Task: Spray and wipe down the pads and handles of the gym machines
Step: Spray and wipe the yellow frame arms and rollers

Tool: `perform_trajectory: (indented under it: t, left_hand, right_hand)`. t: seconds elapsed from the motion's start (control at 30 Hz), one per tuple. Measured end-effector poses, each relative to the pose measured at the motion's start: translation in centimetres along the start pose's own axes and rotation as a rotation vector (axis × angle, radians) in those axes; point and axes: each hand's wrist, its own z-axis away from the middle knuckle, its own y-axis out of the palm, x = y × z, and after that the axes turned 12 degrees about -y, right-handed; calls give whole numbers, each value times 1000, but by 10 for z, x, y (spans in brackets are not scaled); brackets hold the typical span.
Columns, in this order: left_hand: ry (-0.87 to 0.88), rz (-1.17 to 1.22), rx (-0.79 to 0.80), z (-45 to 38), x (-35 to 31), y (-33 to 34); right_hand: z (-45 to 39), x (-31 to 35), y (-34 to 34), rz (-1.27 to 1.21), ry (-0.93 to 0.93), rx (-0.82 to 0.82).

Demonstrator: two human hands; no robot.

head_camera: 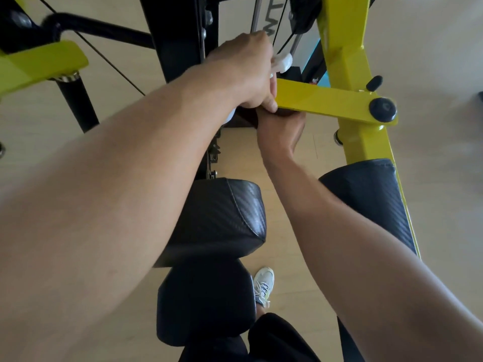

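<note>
machine (358, 100): yellow and black frame, fills the view; we stand right against it, leaning over the seat. Heavy, rigid, won't shift under a wipe.
pads (219, 220): black, textured vinyl, one centre below our arms, one (376, 202) on the right along the yellow upright. We judge them soft under pressure, slick when wet; press flat with a cloth, no need to grip.
seat (203, 301): smooth black cushion at the bottom, just below the centre pad.
bar (326, 103): flat yellow arm running right to a black pivot cap; stiff painted steel, likely slippery once sprayed.
left hand (248, 71): clamped around a spray bottle, knuckles up, at the bar's left end.
right hand (282, 131): fingers curled up around something dark under the bar's end, probably the handle; touching the left hand. Any cloth is hidden, we can't tell.
bottle (282, 62): only the white trigger head shows past the left hand; light, hold by the neck. Contents and fill level not visible.
shoe (264, 286): white trainer on the wood floor beside the seat.
</note>
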Motion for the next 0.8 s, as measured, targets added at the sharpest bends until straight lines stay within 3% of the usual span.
perform_trajectory:
  t: [0.07, 0.17, 0.23, 0.53, 0.7, 0.8]
  left_hand:
    - [7, 9, 7, 0, 0, 0]
    - [3, 31, 1, -1, -1, 1]
    - [0, 43, 12, 0, -1, 0]
    - [13, 3, 28, 4, 1, -4]
    - [39, 36, -19, 4, 7, -7]
    - [35, 42, -49, 9, 10, -9]
  right_hand:
    - [-3, -10, -1, 114, 28, 37]
    - [-2, -28, -6, 216, 256, 136]
    - [1, -35, -8, 263, 312, 146]
    - [0, 3, 3, 26, -27, -38]
    - [0, -37, -7, 187, 364, 122]
    - [6, -37, -14, 176, 582, 73]
